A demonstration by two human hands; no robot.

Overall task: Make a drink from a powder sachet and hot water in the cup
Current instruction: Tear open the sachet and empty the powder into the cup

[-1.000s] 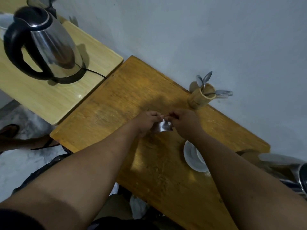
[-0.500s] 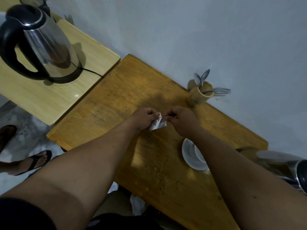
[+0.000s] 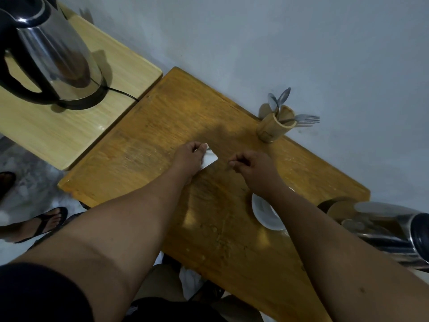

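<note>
My left hand [image 3: 189,156] is shut on a small white powder sachet [image 3: 210,159], which sticks out to the right of my fingers, just above the wooden table [image 3: 162,126]. My right hand [image 3: 254,167] is a short way to the right of the sachet and not touching it. Its fingers are pinched together, and I see nothing clearly between them. A white cup on a saucer [image 3: 263,211] sits on the table under my right forearm, mostly hidden by it. A steel electric kettle [image 3: 53,54] with a black handle stands on a lighter side table [image 3: 58,135] at the upper left.
A wooden holder [image 3: 275,126] with spoons and a fork stands by the wall. A steel flask [image 3: 390,231] is at the table's right end. A person's sandalled foot [image 3: 44,223] is on the floor to the left. The kettle's cord [image 3: 123,92] runs between the tables.
My hands were together on the sachet and have pulled apart. The sachet stayed in my left hand, and my right hand moved off to the right.
</note>
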